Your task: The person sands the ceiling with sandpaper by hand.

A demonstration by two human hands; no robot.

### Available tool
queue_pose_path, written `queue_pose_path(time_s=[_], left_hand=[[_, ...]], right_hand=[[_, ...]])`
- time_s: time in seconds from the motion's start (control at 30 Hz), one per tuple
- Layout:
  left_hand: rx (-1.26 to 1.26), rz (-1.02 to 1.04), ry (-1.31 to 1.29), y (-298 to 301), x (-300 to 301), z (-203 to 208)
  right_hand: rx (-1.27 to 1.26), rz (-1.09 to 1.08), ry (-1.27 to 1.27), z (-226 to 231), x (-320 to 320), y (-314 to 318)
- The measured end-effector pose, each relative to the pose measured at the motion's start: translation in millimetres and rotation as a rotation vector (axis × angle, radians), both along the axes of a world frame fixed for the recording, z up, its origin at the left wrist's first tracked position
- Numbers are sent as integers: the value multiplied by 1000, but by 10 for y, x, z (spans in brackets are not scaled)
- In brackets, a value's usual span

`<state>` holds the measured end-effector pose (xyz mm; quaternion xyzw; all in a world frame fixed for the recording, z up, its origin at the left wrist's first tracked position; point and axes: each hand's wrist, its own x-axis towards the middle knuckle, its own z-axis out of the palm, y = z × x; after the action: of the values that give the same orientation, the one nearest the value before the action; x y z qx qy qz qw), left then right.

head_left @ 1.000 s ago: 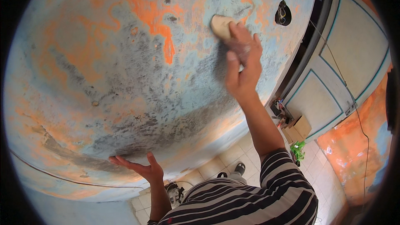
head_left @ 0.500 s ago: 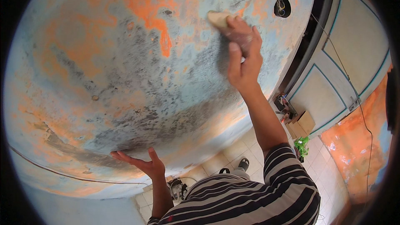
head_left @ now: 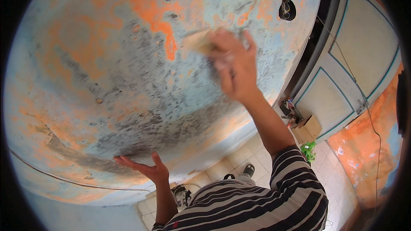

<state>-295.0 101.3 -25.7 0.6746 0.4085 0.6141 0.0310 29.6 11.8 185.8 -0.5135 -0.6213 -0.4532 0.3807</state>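
Observation:
A folded piece of beige sandpaper (head_left: 198, 42), blurred by motion, lies against the patchy wall (head_left: 145, 77). My right hand (head_left: 237, 62) is closed on it, with the fingers pressing it to the surface. Lower on the wall, at the left, my left hand (head_left: 150, 169) is open. Its fingers are stretched out and the thumb stands apart; it appears to rest on the wall and holds nothing. Pale blue and orange paint shows on the wall, with dark scuffed patches between both hands.
A hole with exposed wires (head_left: 287, 8) sits in the wall at upper right. A cable (head_left: 81, 183) runs along the wall's lower left. At the right are a panelled door (head_left: 327, 98), a cardboard box (head_left: 309, 129) and a green plastic bag (head_left: 308, 150) on the tiled floor.
My right hand has swept left and slightly down across the wall with the sandpaper. My left hand has stayed in place.

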Motion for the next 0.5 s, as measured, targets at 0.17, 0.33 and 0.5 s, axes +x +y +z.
queue_pose_path(time_s=[0.17,0.33,0.5], left_hand=[[-8,-9,15,-5,3,-12],[7,-3,-18,16,-6,-29],[-18,0,-7,7,6,-27]], right_hand=[[297,261,390,-88,60,134],[121,138,211,48,169,51],[85,84,86,-102,-30,78]])
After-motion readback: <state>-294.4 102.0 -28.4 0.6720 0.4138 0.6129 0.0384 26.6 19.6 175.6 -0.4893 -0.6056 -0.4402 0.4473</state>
